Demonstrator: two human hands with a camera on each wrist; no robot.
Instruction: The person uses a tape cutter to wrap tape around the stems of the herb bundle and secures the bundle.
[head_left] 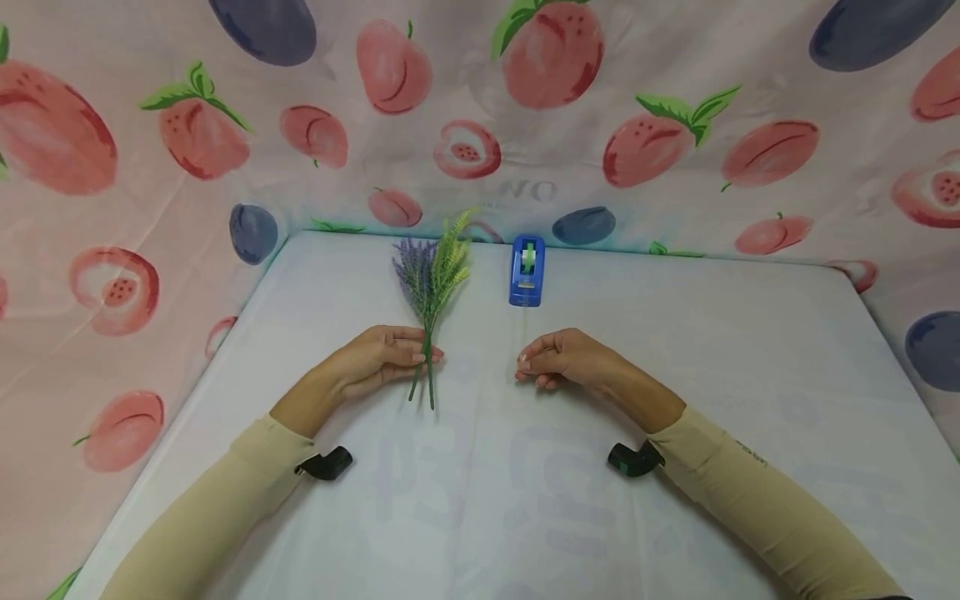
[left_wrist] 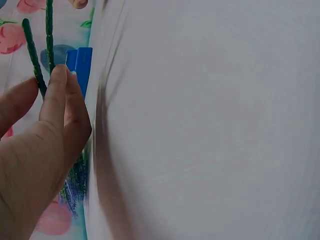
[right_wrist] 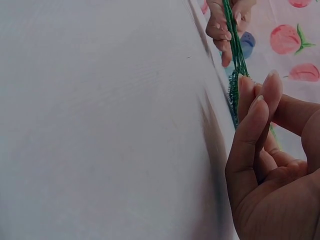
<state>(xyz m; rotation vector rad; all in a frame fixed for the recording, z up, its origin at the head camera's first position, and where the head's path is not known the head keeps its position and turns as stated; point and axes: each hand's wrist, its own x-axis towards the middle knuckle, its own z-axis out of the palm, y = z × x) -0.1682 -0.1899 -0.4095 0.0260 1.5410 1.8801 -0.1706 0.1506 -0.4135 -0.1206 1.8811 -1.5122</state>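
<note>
My left hand pinches the green stems of two artificial flower sprigs between thumb and fingers. One is a purple lavender sprig, the other a yellow-green sprig; both lie with their heads pointing away. A blue tape dispenser stands to their right at the back. From it a faint clear strip of tape runs toward me, and my right hand pinches its end. In the right wrist view the fingertips meet, but the tape itself is hard to make out.
A white cloth covers the table. Behind and at the sides hangs a curtain printed with peaches and dark fruit. Black wrist cameras sit at both sleeve cuffs, close above the cloth.
</note>
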